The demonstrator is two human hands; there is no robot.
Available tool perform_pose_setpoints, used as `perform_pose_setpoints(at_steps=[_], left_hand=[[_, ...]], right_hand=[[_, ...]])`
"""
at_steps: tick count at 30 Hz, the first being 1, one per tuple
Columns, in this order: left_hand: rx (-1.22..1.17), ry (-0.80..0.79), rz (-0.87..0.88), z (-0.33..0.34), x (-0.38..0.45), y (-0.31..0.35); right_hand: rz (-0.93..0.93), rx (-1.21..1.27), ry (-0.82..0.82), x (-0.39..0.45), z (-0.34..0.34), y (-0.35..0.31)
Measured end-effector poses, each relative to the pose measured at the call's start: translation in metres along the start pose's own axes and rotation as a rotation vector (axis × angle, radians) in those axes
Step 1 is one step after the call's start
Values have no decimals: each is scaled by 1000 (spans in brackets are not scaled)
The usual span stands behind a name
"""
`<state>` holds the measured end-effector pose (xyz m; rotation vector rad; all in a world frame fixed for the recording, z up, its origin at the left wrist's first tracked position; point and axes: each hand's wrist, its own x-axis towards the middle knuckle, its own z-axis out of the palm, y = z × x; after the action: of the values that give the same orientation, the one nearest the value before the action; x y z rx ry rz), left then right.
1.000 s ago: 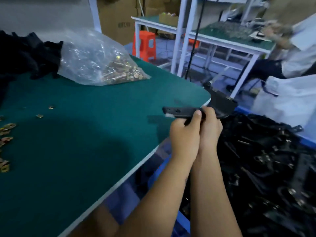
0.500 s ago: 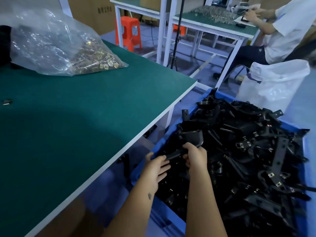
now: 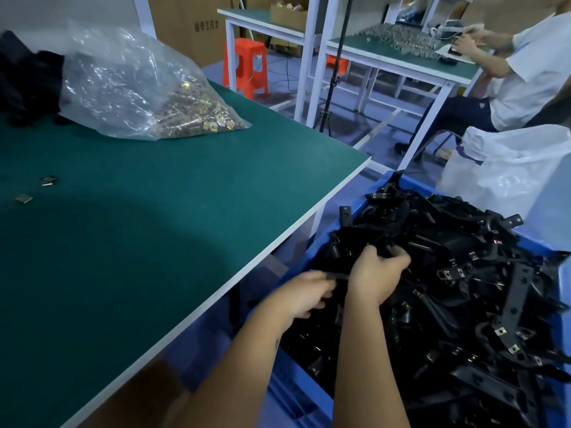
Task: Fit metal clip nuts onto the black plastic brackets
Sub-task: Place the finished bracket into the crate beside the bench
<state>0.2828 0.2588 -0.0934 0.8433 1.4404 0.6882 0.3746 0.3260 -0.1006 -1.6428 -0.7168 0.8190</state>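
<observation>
A blue bin [image 3: 321, 242] beside the table is heaped with black plastic brackets [image 3: 463, 273], several of which carry metal clip nuts. Both my hands are down in the near left part of the heap. My left hand [image 3: 309, 291] curls its fingers round the thin end of a black bracket [image 3: 338, 277]. My right hand [image 3: 378, 273] grips the same bracket further along, fingers hooked over it. A clear plastic bag of brass-coloured clip nuts [image 3: 185, 109] lies at the back of the green table [image 3: 185, 211]. Two loose clip nuts [image 3: 49, 180] lie at the table's left.
A dark pile of black parts [image 3: 21, 78] sits behind the bag. A white plastic sack [image 3: 506, 171] stands past the bin. A seated person [image 3: 525, 75] works at another green table behind it. An orange stool [image 3: 247, 66] and a tripod stand [image 3: 333, 88] are on the floor.
My hands have carried the black bracket from above the table's edge down into the blue bin. My left hand, spread half a second ago, now curls round the bracket's end.
</observation>
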Motion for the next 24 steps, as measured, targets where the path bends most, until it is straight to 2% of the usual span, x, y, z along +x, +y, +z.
perform_pose_setpoints(at_steps=[2, 5, 7, 9, 12, 15, 19, 21, 24], left_hand=[[19, -3, 150, -4, -10, 32], [32, 153, 398, -30, -34, 74], [22, 261, 530, -59, -56, 85], [-84, 391, 615, -97, -82, 79], [-306, 610, 705, -158, -121, 44], [-400, 989, 711, -211, -159, -5], [-390, 1455, 669, -266, -214, -62], [-280, 1633, 576, -289, -240, -86], [-83, 1846, 331, -315, -269, -112]], right_hand=[[-103, 128, -19, -15, 11, -29], [-217, 352, -60, -44, 35, -76], [-253, 443, -151, -73, 57, -100], [-328, 454, -328, -112, 83, -116], [-460, 394, -717, -177, 121, -130], [-513, 241, -991, -231, 153, -127], [-608, -13, -1218, -291, 182, -103], [-680, -152, -1329, -315, 192, -90], [-795, -364, -1463, -346, 203, -73]])
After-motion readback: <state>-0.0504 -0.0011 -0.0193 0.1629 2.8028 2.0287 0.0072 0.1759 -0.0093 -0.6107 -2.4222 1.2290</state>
